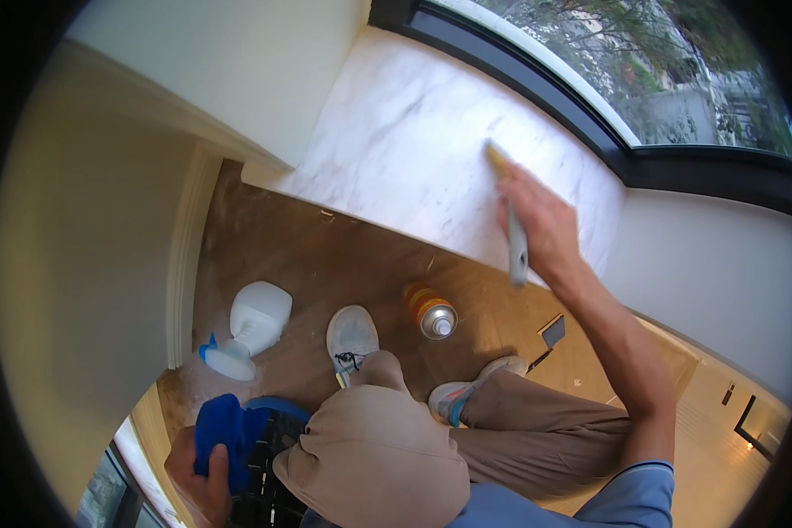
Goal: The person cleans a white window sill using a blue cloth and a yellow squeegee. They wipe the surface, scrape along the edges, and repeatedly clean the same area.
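Note:
My right hand (pixel 542 218) grips what looks like a brush by its grey handle (pixel 518 247). Its yellowish head (pixel 496 157), blurred here, is over a white marble windowsill (pixel 396 132) with grey veins; whether it touches the stone I cannot tell. Small dark specks dot the sill near the hand. At the lower left, a folded blue cloth (pixel 219 432) is held in my left hand (pixel 204 478), thumb towards me. Beside that hand is a black slotted container (pixel 274 455) with a blue edge behind it, partly hidden by my knee.
A white spray bottle (pixel 261 317) with a blue trigger is on the brown floor (pixel 290 244), left of my shoe. An orange aerosol can (pixel 430 310) stands between my feet. A dark window frame (pixel 541 99) borders the sill, and walls flank both ends.

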Demonstrator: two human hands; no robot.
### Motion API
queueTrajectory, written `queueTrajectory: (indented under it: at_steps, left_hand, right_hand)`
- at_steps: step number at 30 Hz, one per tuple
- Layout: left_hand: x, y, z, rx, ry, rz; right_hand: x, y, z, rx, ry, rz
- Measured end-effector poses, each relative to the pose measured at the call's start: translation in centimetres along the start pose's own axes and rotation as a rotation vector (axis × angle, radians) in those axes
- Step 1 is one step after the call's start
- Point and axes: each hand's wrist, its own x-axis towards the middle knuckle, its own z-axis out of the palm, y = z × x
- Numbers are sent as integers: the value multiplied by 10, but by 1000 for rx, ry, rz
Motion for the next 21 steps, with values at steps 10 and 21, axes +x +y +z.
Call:
queueTrajectory:
  at_steps: [10,21]
  left_hand:
    - [-5,-9,-4,5,-20,-14]
    - [-9,-12,-4,-97,15,53]
  right_hand:
    - [-31,-26,14,-105,12,-297]
    - [-69,-50,24,-155,106,331]
